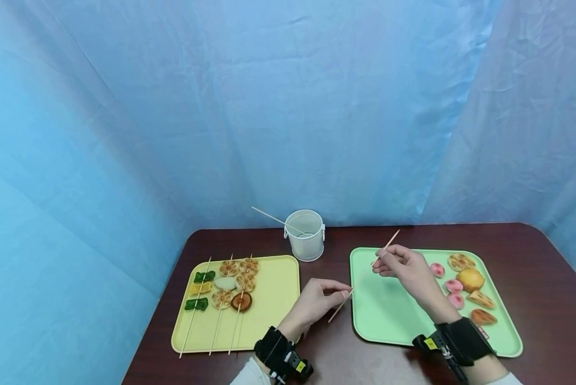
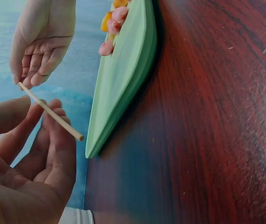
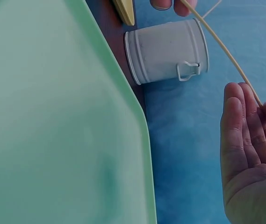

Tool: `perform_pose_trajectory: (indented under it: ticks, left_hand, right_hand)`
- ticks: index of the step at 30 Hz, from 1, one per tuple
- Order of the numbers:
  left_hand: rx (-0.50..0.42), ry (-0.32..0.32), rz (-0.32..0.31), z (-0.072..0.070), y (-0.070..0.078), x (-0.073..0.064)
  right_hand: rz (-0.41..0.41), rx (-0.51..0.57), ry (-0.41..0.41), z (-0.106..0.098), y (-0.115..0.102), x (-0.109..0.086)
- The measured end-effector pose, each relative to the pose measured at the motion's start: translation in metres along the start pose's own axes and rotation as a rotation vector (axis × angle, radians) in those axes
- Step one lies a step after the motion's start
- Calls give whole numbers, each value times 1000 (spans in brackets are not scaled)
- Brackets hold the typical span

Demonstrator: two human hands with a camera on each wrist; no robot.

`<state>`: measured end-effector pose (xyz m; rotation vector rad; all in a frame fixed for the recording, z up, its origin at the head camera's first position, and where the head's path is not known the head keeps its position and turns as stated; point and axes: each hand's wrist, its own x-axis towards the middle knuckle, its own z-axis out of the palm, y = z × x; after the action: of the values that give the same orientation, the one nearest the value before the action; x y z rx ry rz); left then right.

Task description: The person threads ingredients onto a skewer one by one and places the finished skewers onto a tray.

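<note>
A thin bare wooden skewer [image 2: 58, 119] slants between my two hands. My left hand [image 1: 317, 302] pinches it near its lower end, thumb against fingertips, in the gap between the two trays. Higher up, my right hand [image 1: 405, 272] grips the same skewer between thumb and fingers over the left part of the green tray [image 1: 376, 321]; one end sticks up past the fingers. In the right wrist view, the skewer [image 3: 226, 51] runs from one hand to the other with no food on it. Pink balls [image 1: 453, 286] and several other play-food pieces lie along that tray's right side.
On the left, a yellow tray [image 1: 278, 305] bears three loaded skewers with green pieces [image 1: 196, 304], lotus slices [image 1: 222, 299] and a mushroom [image 1: 241, 302]. A white bucket [image 1: 307, 248] with one skewer leaning in it stands behind, between the trays. Blue cloth [image 1: 288, 107] hangs behind the table.
</note>
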<state>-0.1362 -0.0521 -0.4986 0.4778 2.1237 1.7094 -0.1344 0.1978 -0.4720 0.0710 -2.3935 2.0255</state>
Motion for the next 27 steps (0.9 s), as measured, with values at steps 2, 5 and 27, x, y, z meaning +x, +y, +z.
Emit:
perform_pose_trajectory:
  ticks: [2,5,27]
  left_hand:
    - [-29,4,-7,2,-1,0]
    - [-66,12,-22,5,-1,0]
    - [-99,56,-26,3,-7,-4]
  right_hand:
    - [1,-1,-1,1,0,0]
    - [8,10,0,4,-1,0]
    - [-26,-160,36,-22,5,-11]
